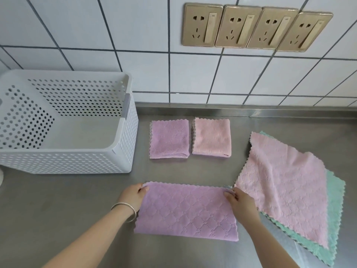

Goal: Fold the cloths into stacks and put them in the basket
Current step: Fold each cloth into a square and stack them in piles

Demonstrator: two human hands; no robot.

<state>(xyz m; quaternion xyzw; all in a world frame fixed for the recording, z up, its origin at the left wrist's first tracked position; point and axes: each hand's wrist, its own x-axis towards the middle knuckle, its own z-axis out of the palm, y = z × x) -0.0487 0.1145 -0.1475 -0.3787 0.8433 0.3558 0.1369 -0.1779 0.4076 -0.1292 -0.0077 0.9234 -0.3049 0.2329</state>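
At the far left of your steel table [67, 200] stands the white perforated plastic basket [123, 151], set against the tiled wall [116, 26], with nothing showing inside it. Just right of the basket, toward the wall, lie two small folded squares side by side and close together: the folded purple cloth [169, 139] first, then the folded pink cloth [212, 137].

Nearer to you, your left hand [134, 196], with a silver bangle [126, 210] on its wrist, pinches the far left corner of the purple quilted microfibre cloth [187, 211]. This cloth lies flat on the table as a long rectangle, folded in half, with its scalloped edge away from you. Your right hand [239, 201] grips the far right corner of the same cloth, fingers curled over the edge.

To the right of that hand, a large unfolded pink cloth [284, 182] lies spread at an angle, like a diamond, on top of an unfolded mint green cloth [334, 209] whose edges show along the right and near sides. Above on the wall sit four gold power sockets [257, 29] in a row.
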